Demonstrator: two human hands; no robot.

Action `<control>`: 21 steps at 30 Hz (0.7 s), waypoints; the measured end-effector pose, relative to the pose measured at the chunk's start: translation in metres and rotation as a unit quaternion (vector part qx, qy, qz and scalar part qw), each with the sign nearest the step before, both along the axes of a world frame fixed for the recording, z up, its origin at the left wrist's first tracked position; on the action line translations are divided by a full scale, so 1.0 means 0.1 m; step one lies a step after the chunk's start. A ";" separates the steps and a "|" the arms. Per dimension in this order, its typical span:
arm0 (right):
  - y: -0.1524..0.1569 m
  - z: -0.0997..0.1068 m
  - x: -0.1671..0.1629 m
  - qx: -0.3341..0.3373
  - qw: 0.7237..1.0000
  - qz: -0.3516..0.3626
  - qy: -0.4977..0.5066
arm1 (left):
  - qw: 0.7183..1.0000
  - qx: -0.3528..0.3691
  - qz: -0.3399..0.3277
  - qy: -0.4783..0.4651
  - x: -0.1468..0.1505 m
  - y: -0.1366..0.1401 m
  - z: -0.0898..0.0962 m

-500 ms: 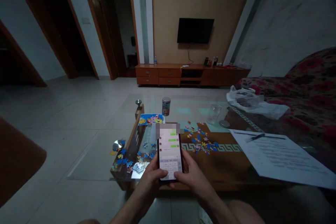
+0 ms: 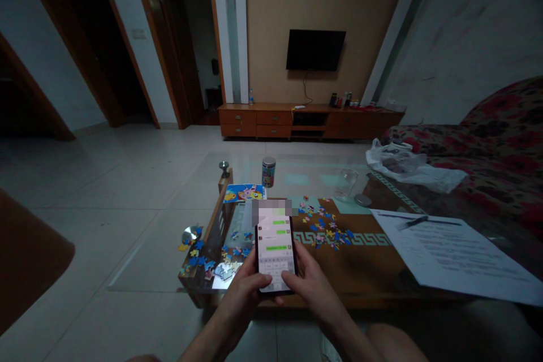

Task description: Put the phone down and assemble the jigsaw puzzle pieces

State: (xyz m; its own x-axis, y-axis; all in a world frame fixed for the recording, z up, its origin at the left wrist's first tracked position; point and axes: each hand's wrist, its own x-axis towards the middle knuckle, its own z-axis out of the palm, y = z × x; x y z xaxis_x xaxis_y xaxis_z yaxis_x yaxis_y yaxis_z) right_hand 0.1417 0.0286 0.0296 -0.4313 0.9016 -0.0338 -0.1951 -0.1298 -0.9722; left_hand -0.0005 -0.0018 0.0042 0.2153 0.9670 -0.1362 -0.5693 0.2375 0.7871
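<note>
1. The phone [image 2: 275,251] is held upright over the near edge of the coffee table [image 2: 373,263], its lit screen turned toward the camera; it is judged light, stiff and flat, with a glass face that is probably slick and breakable if dropped; the long side edges and the lower corners are judged the safest places to be gripped, the screen being left free.
2. The left hand [image 2: 246,288] is wrapped around the lower left edge of the phone, fingers curled behind it and the thumb laid over the on-screen keyboard; the right hand [image 2: 311,283] is cupped against the lower right edge in the same way, its thumb pressed on the keys; the phone is thus pinched between both palms.
3. A large printed sheet [image 2: 449,254] is spread on the table to the right, well apart from the hands, with a pen [image 2: 412,222] lying on its far corner.
4. A white plastic bag [image 2: 413,167] is seen at the far right end of the table, against the floral sofa [image 2: 500,136].
5. A loose heap of puzzle pieces [image 2: 324,229] lies just beyond the phone; more are scattered at the left, near a picture card [image 2: 245,192].
6. A printed tin [image 2: 268,172] and a clear glass cup [image 2: 348,184] stand farther back; nothing is found between the hands and the phone.
</note>
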 end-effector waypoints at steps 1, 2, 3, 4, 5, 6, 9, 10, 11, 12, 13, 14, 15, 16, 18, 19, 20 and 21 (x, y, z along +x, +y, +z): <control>0.00 0.00 0.00 0.001 1.000 0.000 0.002 | 1.000 0.000 0.000 -0.001 0.00 0.00 0.00; 0.00 0.01 0.01 0.002 1.000 0.000 0.002 | 1.000 0.001 0.000 -0.001 0.00 0.00 0.00; 0.00 0.01 0.01 0.002 1.000 0.000 0.003 | 1.000 0.003 -0.001 -0.001 0.00 0.00 0.00; 0.00 0.00 0.01 0.003 1.000 0.000 0.004 | 1.000 0.003 -0.001 -0.001 0.00 -0.01 0.00; -0.01 0.00 0.02 0.004 1.000 0.001 0.005 | 1.000 0.003 -0.001 0.000 0.00 -0.01 0.00; -0.01 -0.01 0.02 0.004 1.000 0.001 0.007 | 1.000 0.001 -0.001 0.001 0.00 -0.01 0.00; -0.01 -0.04 0.03 0.005 1.000 0.000 0.010 | 1.000 -0.002 0.000 0.001 0.02 0.00 0.01; -0.01 -0.05 0.03 0.006 1.000 0.001 0.011 | 1.000 -0.002 0.000 0.000 0.02 0.00 0.01; 0.00 -0.06 0.04 0.008 1.000 0.002 0.012 | 1.000 -0.001 0.003 -0.003 0.03 0.00 0.01; 0.00 -0.07 0.04 0.011 1.000 0.002 0.013 | 1.000 -0.001 0.008 -0.005 0.03 0.00 0.01; 0.00 -0.07 0.04 0.014 1.000 0.003 0.014 | 1.000 -0.003 0.012 -0.006 0.04 0.00 0.01; 0.00 -0.06 0.04 0.016 1.000 0.004 0.015 | 1.000 -0.007 0.016 -0.007 0.04 0.00 0.01; 0.00 -0.06 0.03 0.017 1.000 0.004 0.015 | 1.000 -0.012 0.019 -0.006 0.04 0.00 0.01; -0.01 -0.05 0.03 0.016 1.000 0.004 0.015 | 1.000 -0.016 0.018 -0.006 0.04 0.00 0.01; -0.01 -0.03 0.03 0.012 1.000 0.006 0.017 | 1.000 -0.020 0.013 -0.006 0.03 0.00 0.01; -0.01 -0.03 0.03 0.010 1.000 0.005 0.018 | 1.000 -0.019 0.011 -0.005 0.03 0.00 0.00; -0.02 -0.03 0.03 0.008 1.000 0.005 0.019 | 1.000 -0.016 0.008 -0.005 0.03 0.00 0.00; -0.02 -0.03 0.03 0.008 1.000 0.006 0.020 | 1.000 -0.013 0.006 -0.005 0.02 0.01 -0.01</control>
State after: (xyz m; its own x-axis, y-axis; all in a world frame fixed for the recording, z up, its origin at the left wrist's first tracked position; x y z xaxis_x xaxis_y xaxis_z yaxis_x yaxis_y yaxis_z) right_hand 0.1444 0.0270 0.0265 -0.4422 0.8969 -0.0014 -0.2330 -0.1163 -0.9655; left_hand 0.0018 -0.0013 0.0036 0.2056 0.9658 -0.1582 -0.5802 0.2505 0.7750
